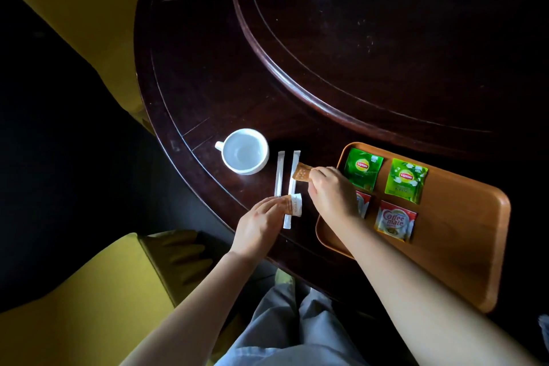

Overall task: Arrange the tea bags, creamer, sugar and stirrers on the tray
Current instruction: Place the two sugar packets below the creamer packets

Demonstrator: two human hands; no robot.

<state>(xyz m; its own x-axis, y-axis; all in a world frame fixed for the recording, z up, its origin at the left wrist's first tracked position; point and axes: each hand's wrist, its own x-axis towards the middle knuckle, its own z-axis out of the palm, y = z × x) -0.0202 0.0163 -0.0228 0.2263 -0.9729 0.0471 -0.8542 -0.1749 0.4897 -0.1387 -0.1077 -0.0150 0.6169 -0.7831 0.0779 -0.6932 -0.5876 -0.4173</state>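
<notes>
A wooden tray (463, 246) lies at the right on the dark table. On it are two green tea bags (363, 169) (405, 181) and a red creamer packet (395, 221); a second creamer packet (363, 203) is half hidden under my right wrist. Left of the tray, my right hand (332, 193) pinches a brown sugar packet (302, 172). My left hand (258, 226) holds another brown and white sugar packet (293, 207). Two white wrapped stirrers (279, 173) (292, 187) lie side by side on the table beneath the packets.
A white cup (244, 151) stands left of the stirrers. A raised round turntable (386, 38) fills the table's middle. Yellow chairs (89, 291) stand at the left, and the table edge curves near my lap.
</notes>
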